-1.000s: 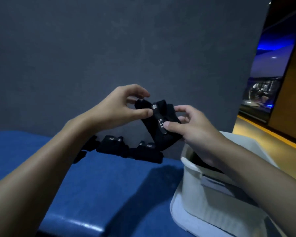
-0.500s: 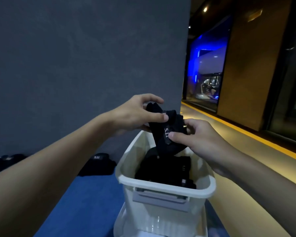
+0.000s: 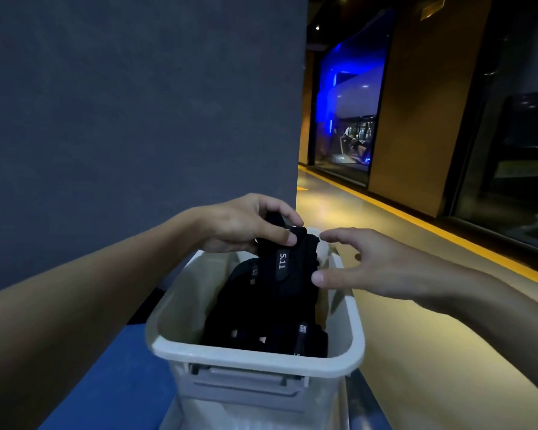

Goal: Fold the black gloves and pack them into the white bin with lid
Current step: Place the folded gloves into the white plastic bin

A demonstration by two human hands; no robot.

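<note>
- One black glove [image 3: 288, 271] is pinched at its top by the left grip [image 3: 243, 226], over the white bin [image 3: 255, 356].
- The right grip [image 3: 379, 268] is spread open just beside it, holding nothing.

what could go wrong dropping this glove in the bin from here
1. Only the left hand pinches the folded glove, at its top edge. The right hand is open beside it, so the fold may spring loose as it drops.
2. The packed gloves already take up much of the white bin, so this one could land crooked on top and sit too high for a lid.
</note>
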